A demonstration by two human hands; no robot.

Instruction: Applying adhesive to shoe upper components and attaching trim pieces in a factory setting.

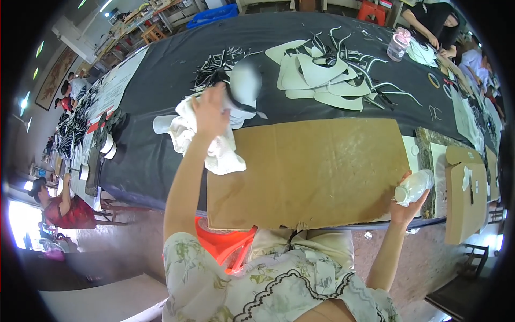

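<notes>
My right hand [406,210] is wrapped round a clear plastic bottle [415,187] with whitish contents, above the right edge of a brown cardboard sheet [316,172]. My left hand [211,114] is beyond the sheet's far left corner, over a crumpled white cloth [222,156]. Motion smears its fingers, so their grip cannot be made out. Just right of those fingers is a blurred white piece [244,86] with a black band along it. Whether the hand touches this piece is unclear. A white cylindrical container [162,124] lies left of the cloth.
Black sheeting [155,80] covers the table. Farther off lie a heap of black-and-white straps [217,67] and a pile of pale cut pieces [322,75] with straps. A pink-topped bottle [398,45] stands near a co-worker [437,27]. A cardboard box [465,193] sits at right.
</notes>
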